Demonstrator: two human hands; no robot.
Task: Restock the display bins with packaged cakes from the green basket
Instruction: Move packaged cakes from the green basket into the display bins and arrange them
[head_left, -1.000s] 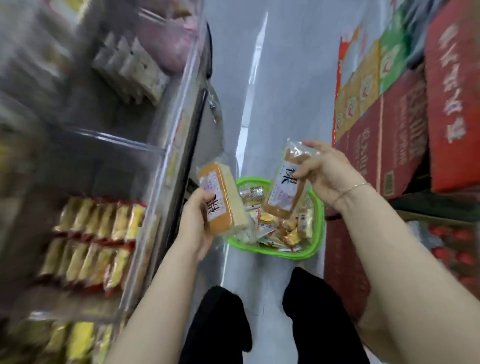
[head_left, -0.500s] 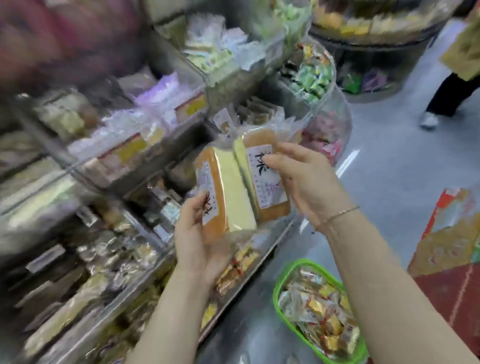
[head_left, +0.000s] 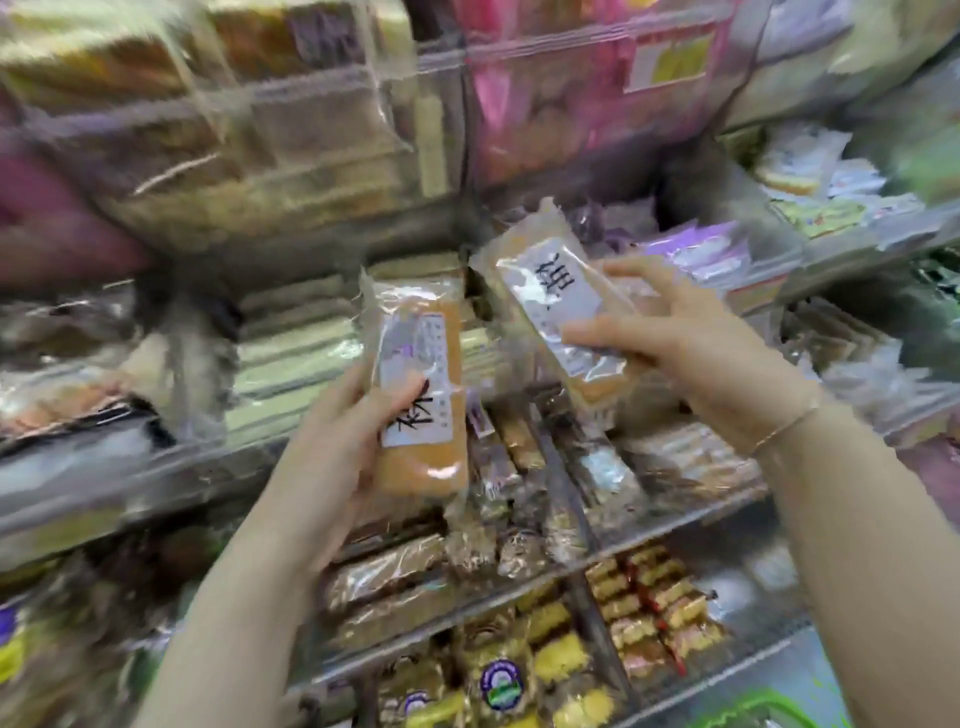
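**Clear-wrapped cakes held before the bins**

Glossy film encloses two oblong, orange-brown sponge cakes. Left hand grasps the upright cake; right hand pinches the tilted cake. Both are raised in front of the transparent display bins. White labels bear black brush characters, unreadable. Green basket rim shows at lower right.

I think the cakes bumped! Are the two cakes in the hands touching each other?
Apart. The head view shows a gap with shelf stock visible between the left cake and the right cake.
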